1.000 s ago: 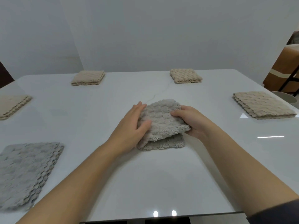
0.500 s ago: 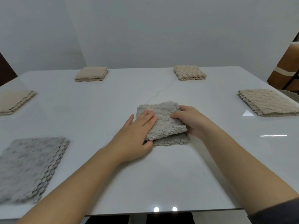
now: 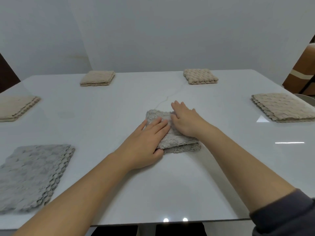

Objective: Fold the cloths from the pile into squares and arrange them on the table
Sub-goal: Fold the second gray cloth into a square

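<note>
The left hand (image 3: pixel 146 142) and right hand (image 3: pixel 185 120) lie on the grey cloth (image 3: pixel 179 140) mid-desk (image 3: pixel 119 108). Their fingers (image 3: pixel 159 122) are straight and grip nothing, likely pressing its layers square. Other folded cloths (image 3: pixel 201 76) line the edges.

Left hand (image 3: pixel 145 141): palm down, flat, fingers straight and close together, pointing up and to the right; thumb tucked along the near side.
Right hand (image 3: pixel 185 120): palm down, flat, fingers straight, slightly spread, pointing away from the body; just beside the left hand's fingertips.
Left forearm (image 3: pixel 71 196): bare, reaching in from the lower left, wrist straight.
Right forearm (image 3: pixel 238 160): bare, reaching in from the lower right.
Sleeve (image 3: pixel 286 217): dark grey, pushed up on the right arm.
</note>
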